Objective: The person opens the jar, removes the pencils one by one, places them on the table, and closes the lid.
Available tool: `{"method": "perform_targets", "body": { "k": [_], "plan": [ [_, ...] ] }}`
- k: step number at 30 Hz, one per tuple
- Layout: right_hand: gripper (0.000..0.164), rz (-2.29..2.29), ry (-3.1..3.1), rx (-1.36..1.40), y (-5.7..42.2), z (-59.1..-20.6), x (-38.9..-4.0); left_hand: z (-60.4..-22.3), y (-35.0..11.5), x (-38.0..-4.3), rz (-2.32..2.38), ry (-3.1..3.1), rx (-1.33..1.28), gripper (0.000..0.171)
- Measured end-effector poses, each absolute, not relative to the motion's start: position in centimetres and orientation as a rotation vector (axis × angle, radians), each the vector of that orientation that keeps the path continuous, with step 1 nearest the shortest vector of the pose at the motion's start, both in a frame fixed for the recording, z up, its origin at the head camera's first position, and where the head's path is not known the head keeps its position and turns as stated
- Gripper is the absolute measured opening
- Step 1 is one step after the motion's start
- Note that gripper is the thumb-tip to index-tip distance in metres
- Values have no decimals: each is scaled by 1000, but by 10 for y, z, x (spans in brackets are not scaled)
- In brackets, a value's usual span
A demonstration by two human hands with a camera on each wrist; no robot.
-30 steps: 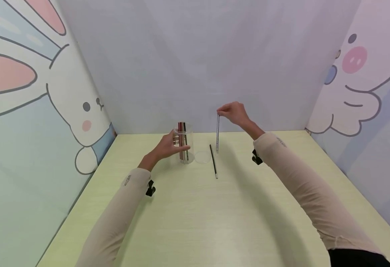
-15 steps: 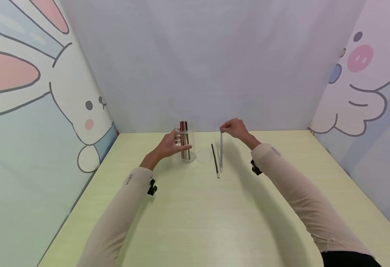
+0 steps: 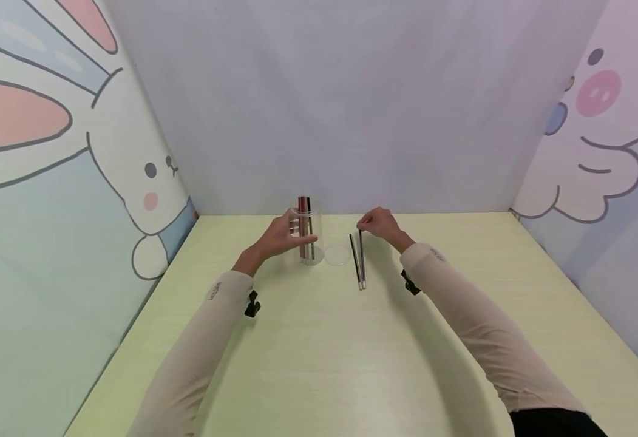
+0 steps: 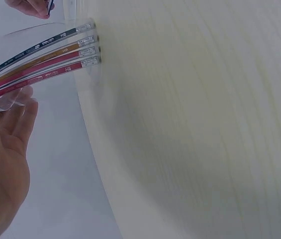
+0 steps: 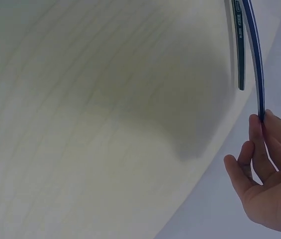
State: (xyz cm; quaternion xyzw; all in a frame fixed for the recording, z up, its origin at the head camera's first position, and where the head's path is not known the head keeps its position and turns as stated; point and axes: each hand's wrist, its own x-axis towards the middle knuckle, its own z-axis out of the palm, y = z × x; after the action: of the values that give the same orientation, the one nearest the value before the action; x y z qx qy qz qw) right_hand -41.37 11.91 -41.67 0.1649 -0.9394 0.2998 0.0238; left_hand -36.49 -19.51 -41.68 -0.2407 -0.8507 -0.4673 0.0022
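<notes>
My left hand (image 3: 276, 238) grips a clear cylindrical cup (image 3: 319, 227), its thumb across the front and the other fingers behind. Several pencils (image 4: 46, 67) stand in that cup; in the left wrist view they are red, orange and dark green, with silver-banded ends toward the cup's bottom. With thumb and fingertips, my right hand (image 3: 381, 223) pinches the upper end of a dark blue pencil (image 5: 257, 64). This pencil slants down, its pale lower end close to the table. Just left of it a dark green pencil (image 5: 239, 55) lies on the table.
A round clear disc (image 3: 337, 255), like a lid, lies between the cup and the pencils. The pale wood-grain table (image 3: 319, 352) meets a plain grey wall (image 3: 340, 121) just behind both hands. Cartoon-printed side walls stand left and right.
My right hand has come down with the blue pencil, which has gone from hanging upright to slanting beside the green pencil. The left hand keeps its hold on the cup.
</notes>
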Motion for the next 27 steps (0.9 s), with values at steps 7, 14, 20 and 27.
{"method": "perform_targets", "body": {
  "k": [7, 14, 20, 27],
  "plan": [
    [20, 885, -2941, 467, 111, -429, -417, -418, -194, -367, -1482, -2656, -772, 81],
    [20, 830, -2973, 388, 105, -438, -421, -416, -192, -367, -1474, -2655, -785, 83],
    [21, 802, -2985, 371, 100, -441, -421, -414, -192, -366, -1473, -2670, -765, 82],
    [21, 823, -2995, 349, 96, -443, -419, -415, -193, -365, -1472, -2676, -749, 83]
  ]
}}
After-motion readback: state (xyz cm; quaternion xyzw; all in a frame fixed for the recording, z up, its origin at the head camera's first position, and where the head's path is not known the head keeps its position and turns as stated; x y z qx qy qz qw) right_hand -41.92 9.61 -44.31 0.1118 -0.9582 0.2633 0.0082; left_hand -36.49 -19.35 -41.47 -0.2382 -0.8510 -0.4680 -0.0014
